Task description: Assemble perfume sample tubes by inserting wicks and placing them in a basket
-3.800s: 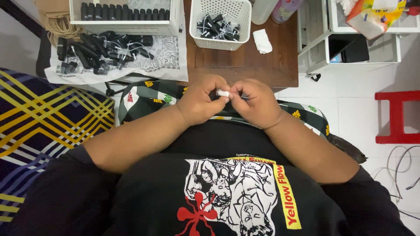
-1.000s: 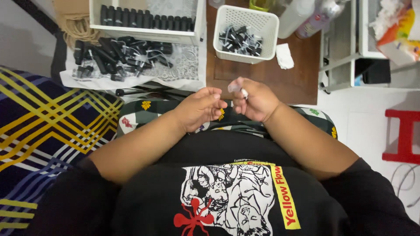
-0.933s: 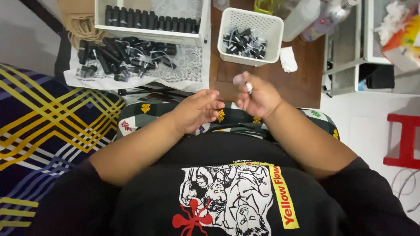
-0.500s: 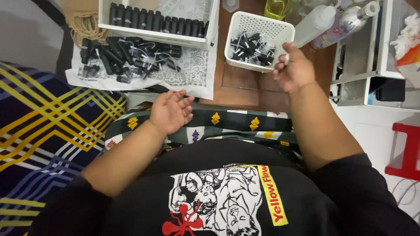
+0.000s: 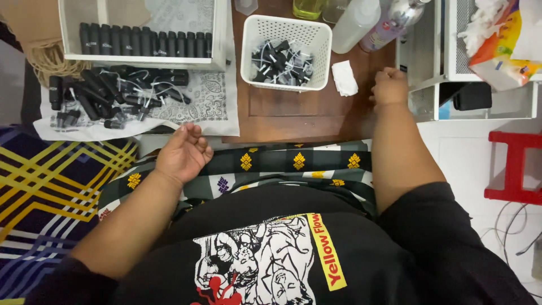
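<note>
A loose heap of small black plastic spray tubes [image 5: 107, 96] lies ahead of the left hand [image 5: 182, 152], which rests palm-up, released and empty. A filled row stands boxed beyond; more parts wait in the white slotted plastic basket [image 5: 251, 51]. The right hand [image 5: 389, 86] is clenched; contents cannot be determined.

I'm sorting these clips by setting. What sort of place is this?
Probably a home workspace for small hand assembly. A white basket of small black parts sits on a low wooden table, black tubes stand in a white tray, and the person sits with a patterned cloth over the lap.
</note>
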